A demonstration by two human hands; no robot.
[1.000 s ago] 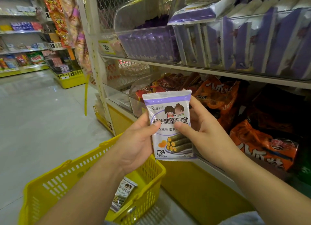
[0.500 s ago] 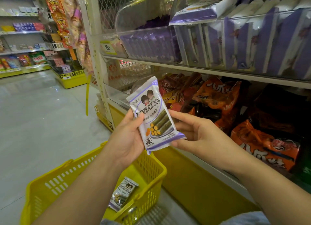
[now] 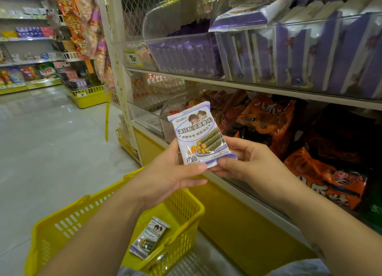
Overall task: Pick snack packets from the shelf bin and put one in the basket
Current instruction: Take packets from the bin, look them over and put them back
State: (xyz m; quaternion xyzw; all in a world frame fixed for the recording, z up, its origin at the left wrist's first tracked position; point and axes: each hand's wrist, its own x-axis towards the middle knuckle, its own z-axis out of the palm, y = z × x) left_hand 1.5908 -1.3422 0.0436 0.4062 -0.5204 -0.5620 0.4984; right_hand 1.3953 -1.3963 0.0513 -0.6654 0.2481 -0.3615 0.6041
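Wide grey shop floor runs off on my left toward a low yellow display stand, so that side gives room to swing. On my right the shelving closes in, its white shelf edge slanting across just above the hands. Up on that shelf sits the clear shelf bin, packed with upright purple packets; its right end is cut off by the frame, and the plastic front blurs the print so I cannot read it. Below it, orange snack bags fade into shadow further right, where I cannot make out what lies there. Both hands hold one snack packet out in front of the lower shelf, face toward me and tilted with its top leaning left. My left hand grips the lower left corner, thumb laid across the bottom edge. My right hand pinches the lower right side, with its fingers mostly hidden behind the wrapper. Most of the packet stands free above both grips. The yellow basket hangs low under my left forearm, which hides part of its rim, and its right side is near the yellow shelf base. A second packet lies slanted inside it, well below the held one.
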